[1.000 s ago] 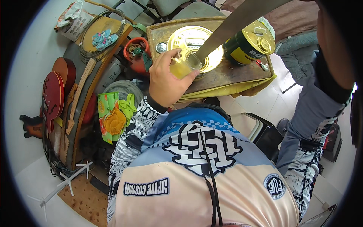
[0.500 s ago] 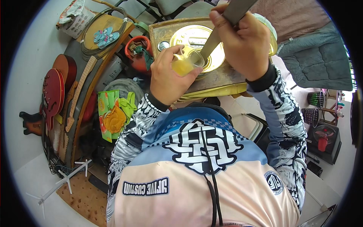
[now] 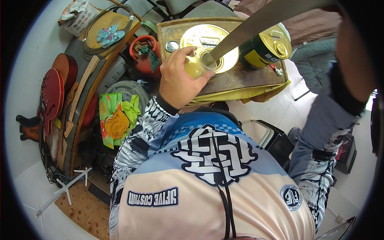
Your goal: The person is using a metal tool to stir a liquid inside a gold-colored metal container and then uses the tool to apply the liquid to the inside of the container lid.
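My left hand [image 3: 176,76] is wrapped round a small clear cup [image 3: 195,69] of pale yellow liquid, tilted over the wooden table. A long, flat grey strip [image 3: 256,30] slants down from the upper right, its lower end at the cup's mouth; I cannot tell whether it touches the liquid. My right hand [image 3: 354,48], raised high at the right edge, grips the strip's upper end, with its fingers dark and mostly hidden. Behind the cup is a large round gold can top [image 3: 228,56]. To its right is a dark green and yellow can [image 3: 256,56] with a gold lid.
The wooden table [image 3: 256,78] has a raised rim and yellow cloth along its near edge. A small round metal lid [image 3: 172,46] lies at its left. Further left are a red bucket [image 3: 145,50], a green bag [image 3: 110,108] and guitar bodies [image 3: 52,94]. A black chair [image 3: 276,140] stands nearby.
My right hand has moved up and to the right along with the strip's upper end, uncovering the green and yellow can. My left hand and the cup have barely moved.
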